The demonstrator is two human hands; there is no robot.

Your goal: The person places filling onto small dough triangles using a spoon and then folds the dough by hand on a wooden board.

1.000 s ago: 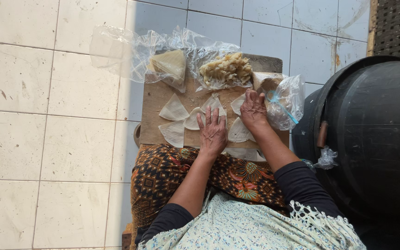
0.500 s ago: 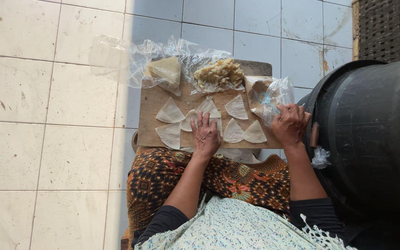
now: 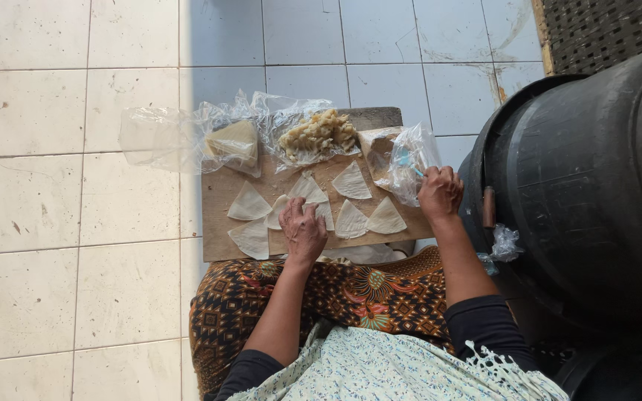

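A rectangular wooden board (image 3: 221,197) rests across the person's lap, over a brown patterned cloth (image 3: 351,289), and everything else sits in relation to it. The left hand (image 3: 303,232) lies palm down near the board's near edge, fingers spread and flat on a pale triangular dough wrapper (image 3: 307,189) — pressing rather than gripping. More such wrappers lie on the board to either side of that hand. The right hand (image 3: 440,193) is at the board's right edge, fingers curled around a thin blue-handled tool (image 3: 408,165) that pokes into a crumpled clear plastic bag (image 3: 403,160). At the board's far edge, on clear plastic, sit a heap of pale yellow shredded filling (image 3: 319,134) and a stack of folded wrappers (image 3: 233,141). A large black plastic barrel (image 3: 588,171) stands just right of the board.
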